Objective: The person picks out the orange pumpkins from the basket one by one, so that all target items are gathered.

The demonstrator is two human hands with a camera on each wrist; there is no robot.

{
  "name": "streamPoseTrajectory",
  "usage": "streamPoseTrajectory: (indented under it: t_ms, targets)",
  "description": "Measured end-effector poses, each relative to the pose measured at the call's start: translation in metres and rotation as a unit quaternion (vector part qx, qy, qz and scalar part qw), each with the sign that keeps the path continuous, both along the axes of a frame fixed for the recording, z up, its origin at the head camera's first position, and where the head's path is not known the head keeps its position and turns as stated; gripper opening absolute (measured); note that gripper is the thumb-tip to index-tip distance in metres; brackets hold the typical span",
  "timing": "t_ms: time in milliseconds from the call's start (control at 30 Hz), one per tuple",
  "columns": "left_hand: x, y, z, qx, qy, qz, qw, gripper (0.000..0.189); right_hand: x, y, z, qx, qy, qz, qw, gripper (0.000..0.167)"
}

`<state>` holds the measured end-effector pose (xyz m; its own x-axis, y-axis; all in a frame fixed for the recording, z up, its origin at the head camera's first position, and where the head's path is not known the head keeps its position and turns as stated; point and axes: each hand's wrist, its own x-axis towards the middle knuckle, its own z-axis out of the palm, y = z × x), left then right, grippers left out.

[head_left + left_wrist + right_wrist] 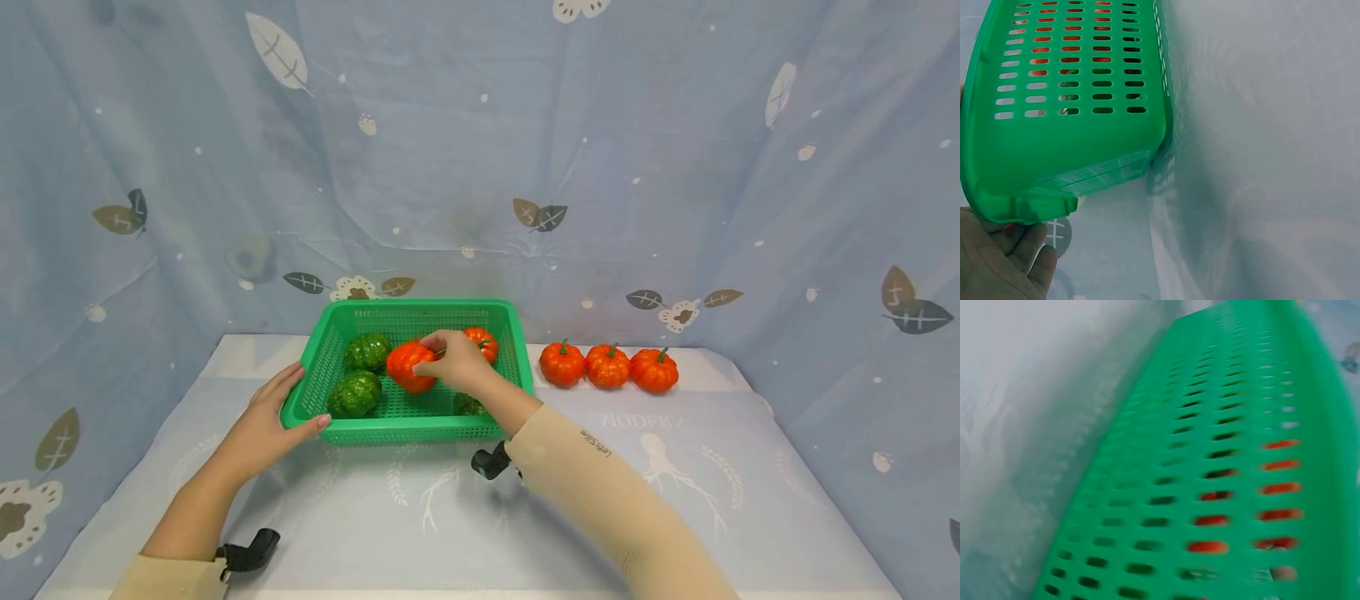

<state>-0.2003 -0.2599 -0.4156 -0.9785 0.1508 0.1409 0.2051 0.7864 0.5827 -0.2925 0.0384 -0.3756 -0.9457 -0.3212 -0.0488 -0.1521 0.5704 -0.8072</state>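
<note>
- Two bare hands work at a green slotted plastic basket on a pale, patterned worktop, centre of the frame, before a blue leaf-print curtain.
- The right hand, at centre, pinches a glossy red-orange pumpkin between thumb and fingers, within the basket's rim; whether the pumpkin touches the basket floor, I cannot tell.
- The left hand, left of centre, grips the basket's near-left corner, thumb over the front rim, fingers along the left side; the left wrist view shows them bent under the lip.
- Inside the basket: two dark green mottled gourds at its left, a second red-orange pumpkin at upper right, and another green gourd at lower right, partly hidden by the right forearm.
- Right of the basket, three red-orange pumpkins stand in a row on the worktop, green stems up.
- The step in hand seems to be placing or adjusting the pinched pumpkin among the others; lowering or lifting, a single moment cannot settle.
- The next move probably calls for a steady basket and a gentle release into the bare middle, without nudging the gourds.
</note>
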Motion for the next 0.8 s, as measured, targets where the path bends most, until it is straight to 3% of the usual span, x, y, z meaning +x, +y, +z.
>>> streamPoseTrajectory:
  t_ms: [333,500,800]
  targets:
    - [0.000,-0.001,-0.001,0.000,-0.002,0.000,1.0000,0.098,0.017,0.039,0.029,-0.026,0.042,0.011,0.9987,0.047]
    - [0.000,-0.001,-0.002,0.000,-0.001,0.001,1.0000,0.098,0.027,0.061,0.035,-0.008,0.068,0.010,0.9976,0.050]
    - [0.000,0.000,0.001,0.002,-0.002,0.000,1.0000,0.097,0.047,0.115,0.042,-0.018,0.125,0.005,0.9920,0.049]
